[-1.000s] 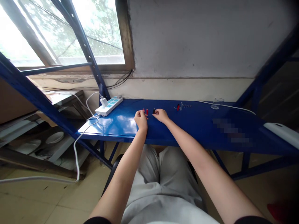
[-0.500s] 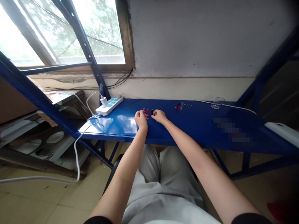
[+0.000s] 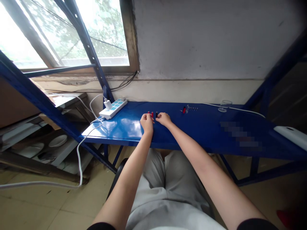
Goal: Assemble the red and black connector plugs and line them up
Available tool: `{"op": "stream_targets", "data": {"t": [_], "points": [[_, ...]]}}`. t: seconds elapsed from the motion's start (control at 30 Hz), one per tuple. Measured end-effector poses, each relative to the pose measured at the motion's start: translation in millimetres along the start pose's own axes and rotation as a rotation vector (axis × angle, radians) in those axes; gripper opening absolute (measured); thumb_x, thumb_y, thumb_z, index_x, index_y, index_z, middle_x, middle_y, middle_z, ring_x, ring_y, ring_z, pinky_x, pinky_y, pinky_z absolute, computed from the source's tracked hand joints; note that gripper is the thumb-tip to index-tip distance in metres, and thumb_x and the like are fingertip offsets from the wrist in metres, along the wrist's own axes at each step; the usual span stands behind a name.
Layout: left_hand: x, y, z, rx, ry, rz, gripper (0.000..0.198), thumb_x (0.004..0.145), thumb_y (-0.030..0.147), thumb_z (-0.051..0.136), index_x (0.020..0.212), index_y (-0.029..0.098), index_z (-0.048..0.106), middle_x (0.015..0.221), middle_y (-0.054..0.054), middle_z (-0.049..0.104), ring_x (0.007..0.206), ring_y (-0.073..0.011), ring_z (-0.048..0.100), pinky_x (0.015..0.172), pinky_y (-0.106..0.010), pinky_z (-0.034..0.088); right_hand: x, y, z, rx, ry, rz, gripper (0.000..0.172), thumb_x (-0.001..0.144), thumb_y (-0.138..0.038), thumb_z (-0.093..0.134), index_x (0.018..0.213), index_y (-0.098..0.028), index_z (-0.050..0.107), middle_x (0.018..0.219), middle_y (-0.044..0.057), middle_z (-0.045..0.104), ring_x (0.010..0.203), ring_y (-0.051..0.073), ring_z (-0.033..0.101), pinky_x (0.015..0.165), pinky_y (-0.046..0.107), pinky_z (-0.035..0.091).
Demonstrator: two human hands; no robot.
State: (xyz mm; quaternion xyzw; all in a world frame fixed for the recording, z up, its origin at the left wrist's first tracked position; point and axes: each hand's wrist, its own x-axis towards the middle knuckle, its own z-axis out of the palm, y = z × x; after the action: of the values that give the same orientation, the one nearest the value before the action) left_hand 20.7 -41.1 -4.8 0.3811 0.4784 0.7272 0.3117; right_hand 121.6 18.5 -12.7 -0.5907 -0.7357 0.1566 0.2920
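Observation:
On the blue table (image 3: pixel 192 127), my two hands are close together. My left hand (image 3: pixel 146 122) is closed, its fingertips pinched on a small red cylinder (image 3: pixel 152 114). Another small red piece (image 3: pixel 148 112) shows just behind those fingers, mostly hidden. My right hand (image 3: pixel 164 119) is closed too, with thumb and fingertips on a small upright black cylinder (image 3: pixel 156 114). A narrow gap separates the red and black pieces. They are too small for me to tell their exact kind.
A white power strip (image 3: pixel 113 109) with a plugged-in adapter lies at the left. Farther right are a red-and-black piece (image 3: pixel 184 110), a small clear item (image 3: pixel 187 108), several tiny metal parts (image 3: pixel 193 109) and a clear glass (image 3: pixel 224 106). A white object (image 3: pixel 291 135) sits at the right edge.
My left hand has shifted slightly to the right, a little nearer to my right hand. The right hand stays at the black cylinder. The view has turned very slightly.

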Motion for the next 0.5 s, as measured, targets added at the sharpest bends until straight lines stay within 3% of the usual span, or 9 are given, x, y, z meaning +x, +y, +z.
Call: {"op": "stream_targets", "data": {"t": [0.33,0.5], "points": [[-7.6,-11.2,3.8,0.342,-0.434,0.044,0.018,0.069,0.023,0.047,0.053,0.017,0.052,0.043,0.002,0.051,0.037,-0.0086,0.045,0.040,-0.020,0.035,-6.8,5.5,-22.3,-0.111,-0.063,-0.047,0.016,0.066,-0.027,0.061,0.081,-0.021,0.065,0.081,0.002,0.066,0.079,0.018,0.058,0.071,0.028,0.039],[-9.7,-9.3,5.1,0.402,-0.527,0.062,0.018,0.069,0.026,0.048,0.055,0.017,0.054,0.044,0.002,0.053,0.036,-0.0084,0.045,0.042,-0.020,0.036,-13.1,30.0,-52.8,-0.128,0.016,-0.131,0.014,0.070,-0.028,0.059,0.078,-0.020,0.066,0.078,0.002,0.065,0.071,0.015,0.056,0.067,0.027,0.040]]}}
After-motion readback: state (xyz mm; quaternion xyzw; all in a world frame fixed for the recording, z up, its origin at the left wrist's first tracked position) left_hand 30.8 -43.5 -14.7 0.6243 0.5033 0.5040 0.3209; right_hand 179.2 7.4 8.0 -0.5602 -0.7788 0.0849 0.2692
